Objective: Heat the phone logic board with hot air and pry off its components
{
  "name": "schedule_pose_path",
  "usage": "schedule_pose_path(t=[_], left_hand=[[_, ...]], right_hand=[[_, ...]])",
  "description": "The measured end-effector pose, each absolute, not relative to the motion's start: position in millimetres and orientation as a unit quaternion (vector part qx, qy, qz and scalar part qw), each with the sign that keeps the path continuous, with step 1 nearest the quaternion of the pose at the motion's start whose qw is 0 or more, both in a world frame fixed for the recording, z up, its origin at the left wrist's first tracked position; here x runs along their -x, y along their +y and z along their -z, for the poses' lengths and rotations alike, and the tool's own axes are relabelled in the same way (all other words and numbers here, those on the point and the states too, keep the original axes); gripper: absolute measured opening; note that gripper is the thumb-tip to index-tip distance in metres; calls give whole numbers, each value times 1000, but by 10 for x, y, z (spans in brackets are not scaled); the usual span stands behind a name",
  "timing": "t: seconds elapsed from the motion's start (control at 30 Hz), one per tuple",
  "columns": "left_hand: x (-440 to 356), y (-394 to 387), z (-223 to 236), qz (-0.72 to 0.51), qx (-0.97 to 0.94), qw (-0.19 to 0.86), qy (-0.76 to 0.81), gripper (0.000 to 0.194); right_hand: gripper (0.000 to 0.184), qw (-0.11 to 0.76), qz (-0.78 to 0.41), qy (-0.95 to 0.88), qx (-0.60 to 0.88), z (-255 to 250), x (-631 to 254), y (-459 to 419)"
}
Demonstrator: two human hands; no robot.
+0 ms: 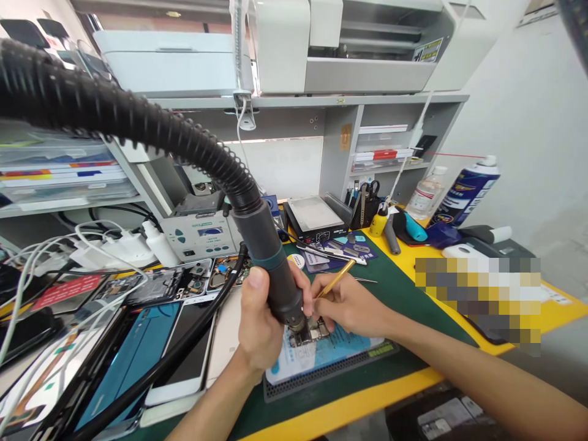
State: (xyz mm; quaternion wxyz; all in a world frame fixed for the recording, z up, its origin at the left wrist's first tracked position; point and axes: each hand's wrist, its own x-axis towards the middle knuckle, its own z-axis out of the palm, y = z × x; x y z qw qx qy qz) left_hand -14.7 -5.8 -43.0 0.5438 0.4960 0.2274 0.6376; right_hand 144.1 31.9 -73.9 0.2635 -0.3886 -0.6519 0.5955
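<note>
My left hand [263,315] is closed round the black handle of a hot air gun [271,254], fed by a ribbed hose from the upper left. Its nozzle points down at a small circuit board [312,332]. Between the fingers of my right hand [356,303] is a slim gold-coloured tool [337,277], held like a pen; its tip is hidden behind my fingers. The board lies on a blue and white sheet [362,346], over a dark perforated pad [321,383] on a green mat [413,318].
Phones and phone parts [184,349] crowd the left side, with a black cable [202,334] across them. Behind stand a grey control unit [202,236] and a flat heating plate [316,214]. A spray can [466,190] and clear bottle [427,193] are at right.
</note>
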Motion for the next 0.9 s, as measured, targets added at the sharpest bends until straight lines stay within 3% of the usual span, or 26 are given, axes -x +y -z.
schedule_pose_path(t=[0.9], left_hand=[[158, -52, 416, -639, -499, 537, 233, 63]], right_hand=[[2, 263, -594, -647, 399, 735, -1431, 307]])
